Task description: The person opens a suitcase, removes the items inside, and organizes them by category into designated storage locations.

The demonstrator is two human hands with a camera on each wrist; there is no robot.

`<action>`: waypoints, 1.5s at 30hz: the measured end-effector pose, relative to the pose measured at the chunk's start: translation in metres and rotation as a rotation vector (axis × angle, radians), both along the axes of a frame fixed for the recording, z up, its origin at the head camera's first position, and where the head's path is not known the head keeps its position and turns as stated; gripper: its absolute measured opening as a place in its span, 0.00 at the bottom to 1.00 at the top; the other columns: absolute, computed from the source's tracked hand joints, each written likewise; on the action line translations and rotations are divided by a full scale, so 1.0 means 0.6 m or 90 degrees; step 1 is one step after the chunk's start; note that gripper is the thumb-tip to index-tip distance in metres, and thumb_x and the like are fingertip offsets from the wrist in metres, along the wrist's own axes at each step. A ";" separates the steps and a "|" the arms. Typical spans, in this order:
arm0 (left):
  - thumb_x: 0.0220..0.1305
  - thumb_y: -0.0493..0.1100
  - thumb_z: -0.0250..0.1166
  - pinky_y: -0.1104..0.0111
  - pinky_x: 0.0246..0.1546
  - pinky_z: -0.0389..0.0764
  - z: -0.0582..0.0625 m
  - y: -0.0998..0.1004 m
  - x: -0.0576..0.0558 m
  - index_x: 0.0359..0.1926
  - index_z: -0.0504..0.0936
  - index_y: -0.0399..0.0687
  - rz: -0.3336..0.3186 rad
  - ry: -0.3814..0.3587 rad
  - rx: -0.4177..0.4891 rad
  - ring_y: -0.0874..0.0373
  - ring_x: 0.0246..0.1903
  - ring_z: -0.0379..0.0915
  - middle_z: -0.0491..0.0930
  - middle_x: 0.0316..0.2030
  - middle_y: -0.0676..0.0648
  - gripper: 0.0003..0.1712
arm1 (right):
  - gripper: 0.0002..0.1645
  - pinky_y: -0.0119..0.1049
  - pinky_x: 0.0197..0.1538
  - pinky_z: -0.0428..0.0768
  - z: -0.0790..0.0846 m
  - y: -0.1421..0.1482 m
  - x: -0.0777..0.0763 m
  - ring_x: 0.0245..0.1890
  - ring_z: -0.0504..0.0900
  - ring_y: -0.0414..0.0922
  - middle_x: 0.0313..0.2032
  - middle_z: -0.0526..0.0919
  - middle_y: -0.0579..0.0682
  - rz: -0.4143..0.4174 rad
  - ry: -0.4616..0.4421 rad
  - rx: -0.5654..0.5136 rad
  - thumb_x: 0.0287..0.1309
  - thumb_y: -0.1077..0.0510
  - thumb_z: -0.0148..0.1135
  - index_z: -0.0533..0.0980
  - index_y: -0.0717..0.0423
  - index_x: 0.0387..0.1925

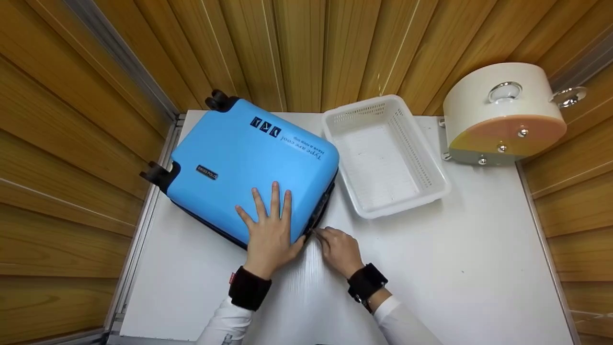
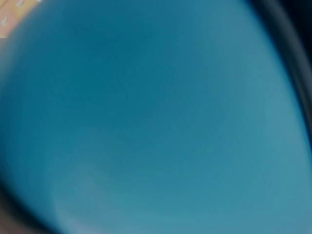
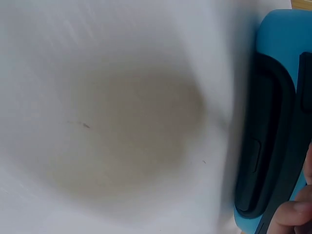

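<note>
A light blue hard-shell suitcase (image 1: 225, 148) lies flat and turned at an angle, its black wheels pointing to the far left. My left hand (image 1: 269, 237) rests on the lid near the close corner, fingers spread. At that corner's edge my right hand (image 1: 341, 250) pinches a small zipper pull (image 1: 314, 231) between thumb and finger. The right wrist view shows the suitcase's black carry handle (image 3: 258, 146) along its side, with my right fingers (image 3: 292, 214) at the lower right. Blurred blue shell (image 2: 156, 117) fills the left wrist view; the left hand's fingers are hidden there.
Right of the suitcase stands a white plastic basket (image 1: 383, 163), close to its corner. A cream rounded box (image 1: 488, 96) with a coloured front and silver knobs stands at the back right. Wood-look panels (image 1: 297, 52) wall in the white table (image 1: 479, 268).
</note>
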State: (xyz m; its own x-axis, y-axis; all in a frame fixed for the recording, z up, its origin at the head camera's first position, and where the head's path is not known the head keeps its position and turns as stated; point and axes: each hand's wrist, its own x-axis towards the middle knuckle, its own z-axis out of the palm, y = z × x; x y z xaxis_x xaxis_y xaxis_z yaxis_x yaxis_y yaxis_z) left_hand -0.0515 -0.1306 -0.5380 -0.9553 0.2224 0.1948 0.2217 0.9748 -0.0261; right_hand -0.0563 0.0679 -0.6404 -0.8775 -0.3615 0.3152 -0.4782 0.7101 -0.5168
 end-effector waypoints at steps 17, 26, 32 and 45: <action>0.39 0.73 0.81 0.16 0.59 0.57 -0.038 -0.044 0.009 0.79 0.68 0.73 -0.090 0.132 0.048 0.21 0.73 0.57 0.63 0.79 0.40 0.62 | 0.13 0.44 0.34 0.87 -0.005 -0.010 0.003 0.34 0.90 0.50 0.37 0.91 0.53 0.009 -0.032 -0.036 0.67 0.67 0.66 0.89 0.61 0.50; 0.42 0.71 0.79 0.17 0.57 0.59 -0.053 -0.004 0.000 0.75 0.74 0.72 -0.010 0.218 0.060 0.22 0.71 0.62 0.69 0.76 0.41 0.56 | 0.16 0.44 0.32 0.84 -0.007 -0.009 0.002 0.30 0.87 0.50 0.33 0.88 0.51 0.013 -0.019 -0.013 0.66 0.68 0.66 0.88 0.59 0.53; 0.47 0.71 0.78 0.16 0.58 0.57 -0.051 0.043 -0.028 0.76 0.73 0.70 0.081 0.193 0.053 0.22 0.73 0.59 0.67 0.77 0.40 0.54 | 0.15 0.41 0.28 0.81 -0.007 -0.003 -0.007 0.26 0.83 0.47 0.28 0.84 0.48 -0.012 -0.004 -0.013 0.66 0.65 0.67 0.88 0.58 0.53; 0.60 0.71 0.70 0.15 0.58 0.53 -0.023 0.069 -0.060 0.82 0.65 0.61 0.078 0.084 0.046 0.17 0.75 0.49 0.56 0.81 0.34 0.53 | 0.15 0.45 0.28 0.81 0.002 0.021 -0.031 0.25 0.83 0.49 0.27 0.83 0.48 -0.033 -0.025 0.002 0.67 0.63 0.68 0.89 0.54 0.53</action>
State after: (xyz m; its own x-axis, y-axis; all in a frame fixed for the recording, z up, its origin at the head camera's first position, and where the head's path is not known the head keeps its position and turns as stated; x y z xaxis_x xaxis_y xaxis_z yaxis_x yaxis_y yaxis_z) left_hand -0.0876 -0.0891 -0.5517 -0.9392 0.0872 0.3320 0.1009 0.9946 0.0243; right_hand -0.0752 0.0808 -0.6395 -0.9065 -0.3160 0.2799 -0.4205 0.7349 -0.5321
